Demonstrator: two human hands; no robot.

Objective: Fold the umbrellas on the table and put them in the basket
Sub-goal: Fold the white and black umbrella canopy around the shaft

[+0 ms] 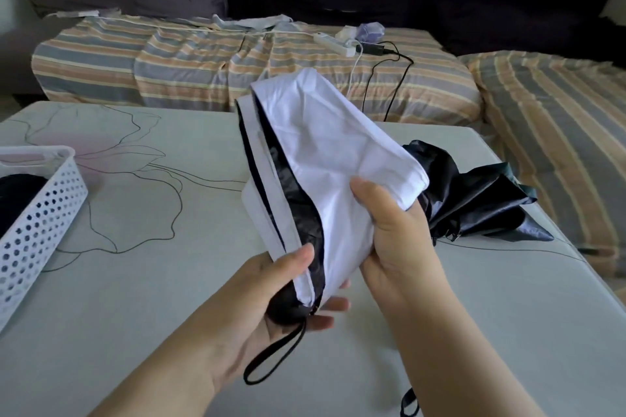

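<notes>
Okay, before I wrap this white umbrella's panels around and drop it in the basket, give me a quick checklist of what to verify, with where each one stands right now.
1. Left hand holds the handle end of the white umbrella: ok.
2. Right hand grips the canopy cloth: ok.
3. Panels wrapped tight around the shaft: not ok, they hang loose.
4. Closing strap located: cannot tell.
5. White basket has room: cannot tell, something dark lies inside and only part shows.
6. Black umbrella on the table folded: not ok, still spread loosely.
</notes>
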